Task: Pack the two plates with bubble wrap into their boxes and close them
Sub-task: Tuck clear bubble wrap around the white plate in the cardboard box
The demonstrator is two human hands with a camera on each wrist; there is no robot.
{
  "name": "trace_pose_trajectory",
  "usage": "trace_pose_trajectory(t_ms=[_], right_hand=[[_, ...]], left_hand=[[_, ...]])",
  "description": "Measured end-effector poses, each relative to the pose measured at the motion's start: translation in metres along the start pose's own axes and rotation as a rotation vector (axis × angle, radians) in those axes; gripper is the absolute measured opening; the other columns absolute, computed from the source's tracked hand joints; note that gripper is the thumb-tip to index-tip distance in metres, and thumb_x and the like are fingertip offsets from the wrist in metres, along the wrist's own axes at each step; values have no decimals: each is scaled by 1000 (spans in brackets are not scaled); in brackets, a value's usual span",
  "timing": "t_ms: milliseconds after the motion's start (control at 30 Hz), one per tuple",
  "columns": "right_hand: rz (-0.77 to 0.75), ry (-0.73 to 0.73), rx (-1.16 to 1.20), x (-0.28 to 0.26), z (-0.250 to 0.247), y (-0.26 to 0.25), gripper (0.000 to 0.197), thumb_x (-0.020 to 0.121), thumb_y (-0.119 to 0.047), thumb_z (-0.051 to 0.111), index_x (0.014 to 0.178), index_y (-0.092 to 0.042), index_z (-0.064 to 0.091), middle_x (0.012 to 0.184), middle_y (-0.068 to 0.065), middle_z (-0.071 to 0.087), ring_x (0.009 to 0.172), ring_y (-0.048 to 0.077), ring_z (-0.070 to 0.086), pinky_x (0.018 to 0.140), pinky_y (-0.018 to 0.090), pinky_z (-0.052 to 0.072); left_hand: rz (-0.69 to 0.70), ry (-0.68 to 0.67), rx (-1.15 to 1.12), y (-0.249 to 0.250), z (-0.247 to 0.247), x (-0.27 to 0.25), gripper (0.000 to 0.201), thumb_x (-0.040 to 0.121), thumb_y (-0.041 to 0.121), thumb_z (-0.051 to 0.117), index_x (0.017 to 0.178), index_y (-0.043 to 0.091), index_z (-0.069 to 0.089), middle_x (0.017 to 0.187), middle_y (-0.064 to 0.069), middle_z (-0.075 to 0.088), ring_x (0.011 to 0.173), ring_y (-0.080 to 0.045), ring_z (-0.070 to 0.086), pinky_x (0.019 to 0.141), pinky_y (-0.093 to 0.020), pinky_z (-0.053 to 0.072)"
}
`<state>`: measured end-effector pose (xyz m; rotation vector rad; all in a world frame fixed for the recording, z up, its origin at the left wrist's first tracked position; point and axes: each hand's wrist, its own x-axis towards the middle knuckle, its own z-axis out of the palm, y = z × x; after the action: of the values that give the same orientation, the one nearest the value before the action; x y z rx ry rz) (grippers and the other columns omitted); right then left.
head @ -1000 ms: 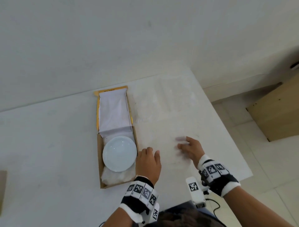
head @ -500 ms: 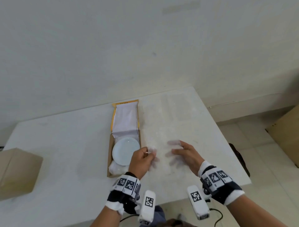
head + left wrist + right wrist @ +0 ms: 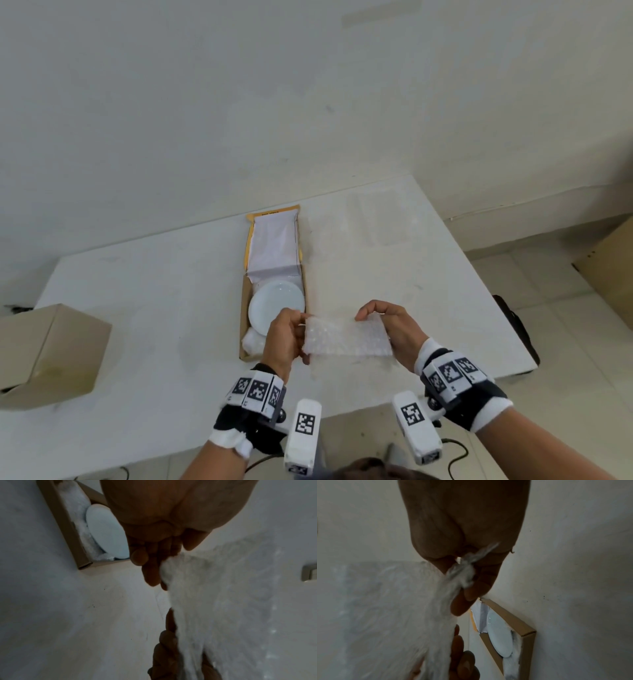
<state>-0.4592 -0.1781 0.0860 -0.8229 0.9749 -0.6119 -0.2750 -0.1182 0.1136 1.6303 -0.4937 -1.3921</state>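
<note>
One plate already lies on padding in the open box on the surface, uncovered, while both hands, left and right, pinch a bubble wrap sheet just beside it; covering, closing and any second plate seemingly remain.

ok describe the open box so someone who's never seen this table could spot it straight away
On the white table, look just beyond the left hand, which with the right hand holds a bubble wrap sheet. The open box lies there, flap folded back, a white plate inside on wrap. The closed cardboard box sits at the table's left edge.
</note>
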Motion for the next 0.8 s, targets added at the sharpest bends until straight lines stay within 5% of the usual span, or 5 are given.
trace_pose_trajectory(t_ms=[100, 267, 367, 500, 800], right_hand=[[3, 17, -90, 3, 9, -2, 38, 85, 13, 36, 68, -9, 63, 73, 9, 60, 57, 20, 55, 47, 23, 43], [41, 74, -123, 17, 43, 0, 41, 86, 9, 32, 90, -14, 66, 69, 6, 57, 52, 14, 51, 44, 18, 40], [130, 107, 12, 24, 57, 5, 21, 93, -21, 45, 93, -13, 64, 69, 5, 52, 54, 17, 48, 47, 21, 39], [201, -8, -85, 31, 82, 9, 39, 83, -47, 59, 90, -10, 66, 65, 7, 57, 50, 21, 53, 46, 27, 43], [60, 103, -88, 54, 125, 30, 19, 83, 8, 59, 99, -3, 62, 79, 12, 59, 54, 21, 56, 38, 23, 43]], left_hand=[[-72, -102, 144, 1, -13, 8, 57, 88, 57, 47, 82, 1, 62, 65, -15, 55, 54, -26, 50, 41, -24, 34], [49, -211, 324, 4, -48, 14, 19, 80, 21, 72, 79, 5, 63, 68, -11, 61, 48, -15, 54, 42, -23, 40], [131, -123, 292, 3, -65, 19, 16, 80, 16, 73, 78, 4, 62, 69, -8, 62, 55, -16, 57, 45, -22, 42], [206, -78, 287, 2, -91, 32, 22, 78, 17, 74, 87, -1, 64, 79, -13, 67, 71, -22, 63, 62, -32, 54], [25, -213, 180, -1, -139, 52, 21, 82, 16, 70, 102, 9, 66, 91, -9, 72, 74, -23, 69, 52, -27, 51]])
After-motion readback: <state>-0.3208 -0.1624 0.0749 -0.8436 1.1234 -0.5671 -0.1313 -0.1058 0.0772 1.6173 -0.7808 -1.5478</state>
